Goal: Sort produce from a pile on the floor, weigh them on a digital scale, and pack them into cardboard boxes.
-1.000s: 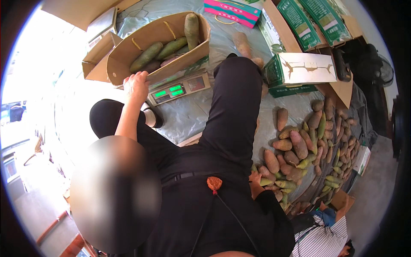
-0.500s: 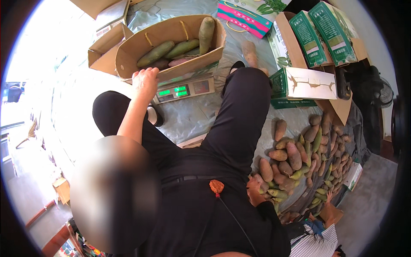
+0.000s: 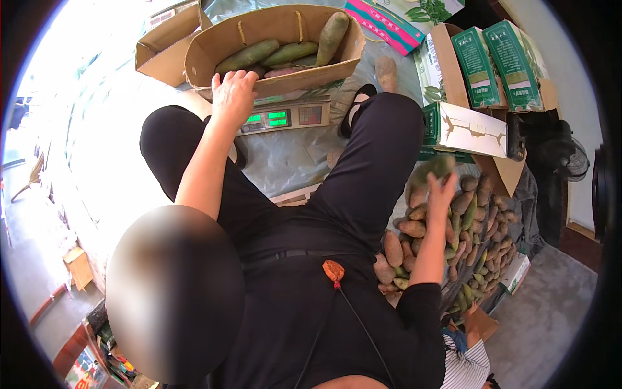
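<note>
My left hand [image 3: 233,97] is closed over the near rim of an open cardboard box [image 3: 304,83] with cord handles. Inside the box lie several long green radishes [image 3: 249,57], one leaning upright at its right end. Beneath the box, a digital scale [image 3: 285,117] shows its lit green display. On the right, my right hand [image 3: 442,191] is raised over a heap of green and reddish-brown radishes [image 3: 463,236]. A green radish [image 3: 433,167], smeared by motion, is in its fingers.
Green cartons [image 3: 495,68] and a white-topped box [image 3: 472,129] stand at the far right, near a black fan [image 3: 564,152]. A pink-and-teal box [image 3: 389,26] lies beyond. Another person in a striped shirt [image 3: 468,366] is at the heap's lower end. Plastic sheeting [image 3: 278,165] covers the floor.
My right hand has risen from the near edge of the heap and moved away from me, bringing up a green radish. My left hand stays on the box rim.
</note>
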`<state>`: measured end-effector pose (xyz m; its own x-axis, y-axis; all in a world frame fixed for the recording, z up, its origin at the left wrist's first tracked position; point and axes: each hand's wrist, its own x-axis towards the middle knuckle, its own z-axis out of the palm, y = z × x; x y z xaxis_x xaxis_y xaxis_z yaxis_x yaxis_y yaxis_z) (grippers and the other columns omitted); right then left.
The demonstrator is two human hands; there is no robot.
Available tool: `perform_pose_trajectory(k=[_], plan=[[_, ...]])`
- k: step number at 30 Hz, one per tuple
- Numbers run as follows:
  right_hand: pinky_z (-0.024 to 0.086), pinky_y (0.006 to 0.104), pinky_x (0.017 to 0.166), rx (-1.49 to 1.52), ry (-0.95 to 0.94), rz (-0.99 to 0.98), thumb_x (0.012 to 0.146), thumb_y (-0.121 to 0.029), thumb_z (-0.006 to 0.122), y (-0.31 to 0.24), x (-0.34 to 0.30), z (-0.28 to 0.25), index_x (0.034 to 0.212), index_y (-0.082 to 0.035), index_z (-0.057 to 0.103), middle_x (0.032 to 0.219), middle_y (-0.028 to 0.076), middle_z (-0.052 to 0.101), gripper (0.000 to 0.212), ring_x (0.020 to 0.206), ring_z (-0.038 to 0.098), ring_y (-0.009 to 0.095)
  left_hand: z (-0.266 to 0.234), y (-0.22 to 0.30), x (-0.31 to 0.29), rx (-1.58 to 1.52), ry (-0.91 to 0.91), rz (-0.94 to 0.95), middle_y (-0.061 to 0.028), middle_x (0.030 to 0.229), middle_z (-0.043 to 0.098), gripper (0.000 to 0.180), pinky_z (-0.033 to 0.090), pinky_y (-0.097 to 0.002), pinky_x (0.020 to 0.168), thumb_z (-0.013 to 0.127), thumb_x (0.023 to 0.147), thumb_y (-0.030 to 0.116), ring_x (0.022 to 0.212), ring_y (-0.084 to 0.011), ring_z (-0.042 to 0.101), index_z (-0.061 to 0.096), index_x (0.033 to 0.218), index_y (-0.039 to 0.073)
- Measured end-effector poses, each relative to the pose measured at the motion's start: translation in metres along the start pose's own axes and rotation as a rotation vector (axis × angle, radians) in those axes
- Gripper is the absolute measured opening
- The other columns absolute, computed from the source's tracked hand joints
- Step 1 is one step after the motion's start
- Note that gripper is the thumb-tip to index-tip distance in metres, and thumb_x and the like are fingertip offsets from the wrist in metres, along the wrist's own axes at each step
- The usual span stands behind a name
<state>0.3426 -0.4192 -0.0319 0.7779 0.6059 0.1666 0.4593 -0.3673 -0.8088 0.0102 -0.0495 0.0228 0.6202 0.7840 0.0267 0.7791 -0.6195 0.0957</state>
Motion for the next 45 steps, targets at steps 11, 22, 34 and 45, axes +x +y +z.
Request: perform_pose_trajectory(k=[11, 22, 34, 45], plan=[[0.041, 0.0336, 0.092, 0.324, -0.127, -0.678, 0.078, -0.011, 0.068, -0.279, 0.146, 0.083, 0.117, 0.000, 0.049, 0.110, 0.011, 0.058, 0.045, 0.104, 0.054, 0.020, -0.001, -0.005, -0.009, -0.062, 0.103, 0.037, -0.0054, 0.099, 0.058, 0.035, 0.031, -0.0561, 0.100, 0.068, 0.074, 0.011, 0.108, -0.0254, 0.051, 0.059, 0.108, 0.013], [0.042, 0.0336, 0.090, -0.175, -0.340, -0.824, 0.076, -0.019, 0.068, -0.299, 0.141, 0.190, 0.112, -0.005, 0.056, 0.102, 0.010, 0.062, 0.040, 0.098, 0.056, 0.025, -0.015, -0.006, -0.013, -0.072, -0.018, -0.011, -0.0063, 0.107, 0.058, 0.040, 0.029, -0.0537, 0.102, 0.067, 0.076, 0.014, 0.113, -0.0256, 0.048, 0.056, 0.114, 0.013], [0.041, 0.0439, 0.095, -0.613, -0.338, -0.515, 0.077, -0.031, 0.066, -0.217, 0.219, 0.206, 0.123, -0.013, 0.052, 0.125, 0.010, 0.052, 0.052, 0.117, 0.046, 0.031, -0.016, -0.003, -0.009, -0.079, -0.032, 0.005, -0.0078, 0.108, 0.057, 0.043, 0.028, -0.0555, 0.102, 0.068, 0.075, 0.014, 0.114, -0.0265, 0.048, 0.055, 0.116, 0.011], [0.034, 0.0536, 0.098, -0.900, -0.373, -0.560, 0.076, -0.031, 0.070, -0.205, 0.219, 0.253, 0.137, -0.020, 0.037, 0.146, 0.006, 0.029, 0.070, 0.133, 0.027, 0.030, -0.029, -0.007, -0.010, -0.111, -0.072, -0.013, -0.0064, 0.109, 0.057, 0.043, 0.026, -0.0553, 0.103, 0.069, 0.075, 0.013, 0.115, -0.0251, 0.048, 0.056, 0.116, 0.011]])
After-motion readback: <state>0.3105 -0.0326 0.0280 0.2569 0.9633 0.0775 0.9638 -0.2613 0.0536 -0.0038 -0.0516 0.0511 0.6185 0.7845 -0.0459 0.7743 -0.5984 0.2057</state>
